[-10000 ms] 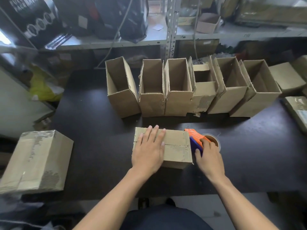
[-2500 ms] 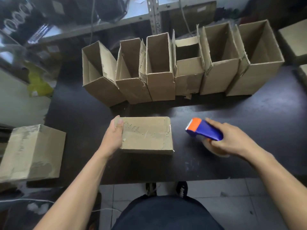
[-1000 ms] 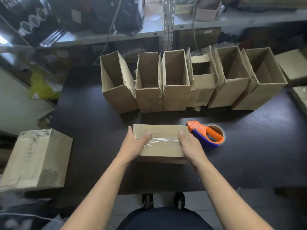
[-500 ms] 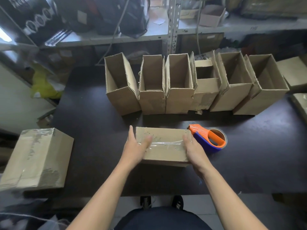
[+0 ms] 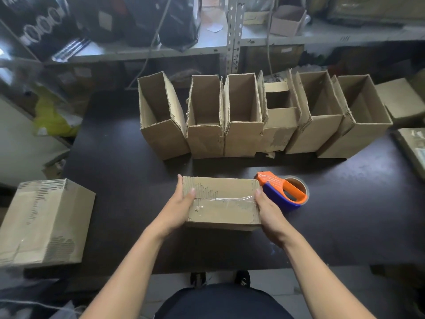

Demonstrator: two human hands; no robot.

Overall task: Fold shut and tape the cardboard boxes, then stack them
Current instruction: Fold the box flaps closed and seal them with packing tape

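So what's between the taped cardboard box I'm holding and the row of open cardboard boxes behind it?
In the head view, only bare dark tabletop separates the taped cardboard box from the open boxes.

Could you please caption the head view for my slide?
Both hands, left and right, grip a taped box beside the tape dispenser.

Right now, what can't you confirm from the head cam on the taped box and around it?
- Taped box: underside and end faces hidden by its own body and by the left hand and right hand.
- Tape dispenser: near left part hidden behind the right hand.
- Closed box at left: blurred, seam tape unclear.
- Open boxes: bottoms mostly hidden by their walls.
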